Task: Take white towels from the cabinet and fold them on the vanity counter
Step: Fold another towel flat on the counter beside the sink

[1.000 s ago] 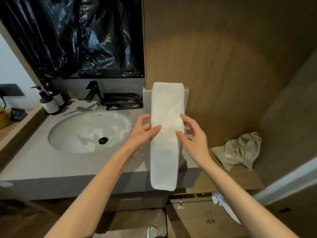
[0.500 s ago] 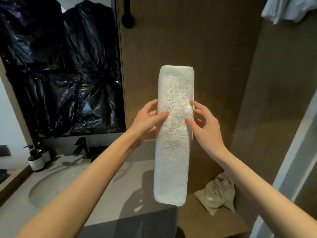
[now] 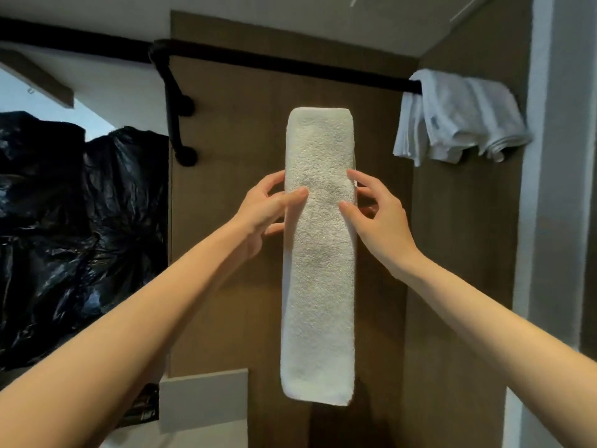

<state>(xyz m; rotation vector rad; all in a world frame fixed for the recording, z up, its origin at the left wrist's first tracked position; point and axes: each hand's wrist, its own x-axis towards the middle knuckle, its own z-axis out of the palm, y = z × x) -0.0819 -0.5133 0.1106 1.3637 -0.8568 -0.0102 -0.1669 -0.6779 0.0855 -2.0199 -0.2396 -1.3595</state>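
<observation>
1. While it hangs upright in mid-air before a wood panel [image 3: 232, 189], a white towel [image 3: 318, 253], folded into a long narrow strip, is gripped at its upper half.
2. The left hand [image 3: 265, 211] pinches its left edge, thumb in front.
3. The right hand [image 3: 378, 218] pinches its right edge likewise.
4. Above, a black rail [image 3: 290, 64] carries crumpled white cloths [image 3: 458, 118] at right; black plastic [image 3: 80, 221] is at left.
</observation>
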